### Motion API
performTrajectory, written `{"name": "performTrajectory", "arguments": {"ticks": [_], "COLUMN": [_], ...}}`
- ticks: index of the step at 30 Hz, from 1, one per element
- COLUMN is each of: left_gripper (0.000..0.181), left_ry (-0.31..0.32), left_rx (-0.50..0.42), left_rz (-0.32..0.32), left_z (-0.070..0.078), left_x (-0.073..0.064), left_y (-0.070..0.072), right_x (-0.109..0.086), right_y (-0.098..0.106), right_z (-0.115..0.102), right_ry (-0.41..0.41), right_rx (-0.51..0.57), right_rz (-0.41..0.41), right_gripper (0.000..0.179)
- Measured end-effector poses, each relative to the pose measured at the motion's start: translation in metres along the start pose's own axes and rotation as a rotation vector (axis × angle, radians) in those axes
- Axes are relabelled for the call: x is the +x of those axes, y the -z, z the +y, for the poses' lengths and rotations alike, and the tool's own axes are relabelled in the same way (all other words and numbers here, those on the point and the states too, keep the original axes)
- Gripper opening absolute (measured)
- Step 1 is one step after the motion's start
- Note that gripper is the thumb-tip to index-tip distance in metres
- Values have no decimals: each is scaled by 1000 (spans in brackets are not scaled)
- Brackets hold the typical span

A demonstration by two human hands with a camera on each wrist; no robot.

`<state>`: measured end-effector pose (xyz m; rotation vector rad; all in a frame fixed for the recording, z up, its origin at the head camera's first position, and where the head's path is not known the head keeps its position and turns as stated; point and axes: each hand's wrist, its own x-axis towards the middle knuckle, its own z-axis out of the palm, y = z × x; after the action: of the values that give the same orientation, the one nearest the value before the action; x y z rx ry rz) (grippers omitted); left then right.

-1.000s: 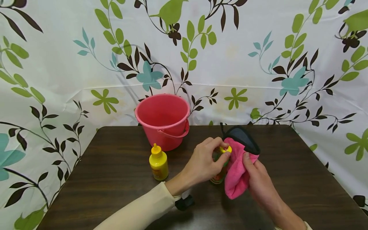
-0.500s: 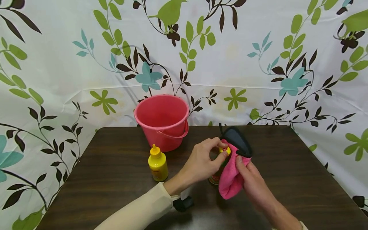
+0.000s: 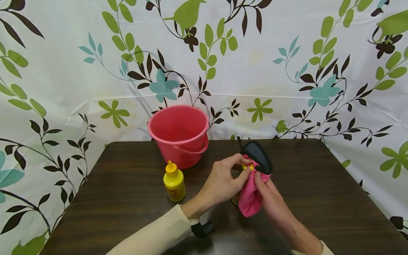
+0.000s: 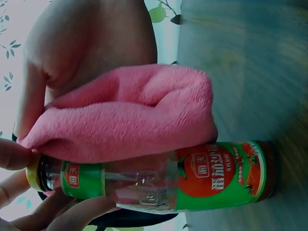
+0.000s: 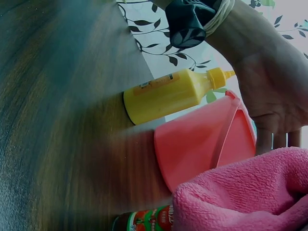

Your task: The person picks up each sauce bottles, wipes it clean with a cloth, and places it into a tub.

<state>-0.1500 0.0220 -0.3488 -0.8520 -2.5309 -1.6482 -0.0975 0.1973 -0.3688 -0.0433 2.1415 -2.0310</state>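
A glass ketchup bottle (image 4: pixel 216 178) with a yellow cap and a green label showing a tomato stands upright on the table. My left hand (image 3: pixel 226 179) pinches the bottle at its cap. In my right hand (image 3: pixel 272 200) I grip a pink cloth (image 3: pixel 249 200) with a dark grey, black-edged piece at its top. The cloth lies along the side of the bottle and hides most of it in the head view. In the right wrist view, only the lower part of the bottle shows, below the cloth.
A pink bucket (image 3: pixel 188 152) with its handle hanging down stands at the back of the dark wooden table (image 3: pixel 127 184). In front of it is a yellow squeeze bottle (image 3: pixel 174 184), left of my left forearm. A patterned curtain (image 3: pixel 255 71) hangs behind.
My right hand has moved left with the pink cloth, bringing it closer against the bottle and covering more of it. My left hand has stayed at the cap.
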Motion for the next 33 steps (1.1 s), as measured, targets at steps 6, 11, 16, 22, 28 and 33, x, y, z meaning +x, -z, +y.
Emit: {"name": "performTrajectory", "arguments": {"ticks": [6,11,16,22,28,33], "left_gripper": [24,23,21,16,19,21], "left_ry": [8,3,0,-1,1,-7], "left_rx": [-29,-28,-18,-18,-19,-14], "left_rz": [31,36,20,13,8,11], "left_z": [-2,-3,-3,-2,-2,-2], "left_x": [-3,-3,-2,-2,-3,-2], "left_y": [-2,-2,-3,-3,-3,-3], "right_x": [3,5,8,10,14,19], "right_y": [-5,-5,-2,5,15,28], "right_z": [6,11,15,25,41,59], "right_ry": [9,2,-28,-86,-148,-94], "right_rx": [-5,-14,-19,-47,-73,-148], "right_rz": [25,34,43,20,-31,-109], "right_gripper": [56,57,59,58,57,57]}}
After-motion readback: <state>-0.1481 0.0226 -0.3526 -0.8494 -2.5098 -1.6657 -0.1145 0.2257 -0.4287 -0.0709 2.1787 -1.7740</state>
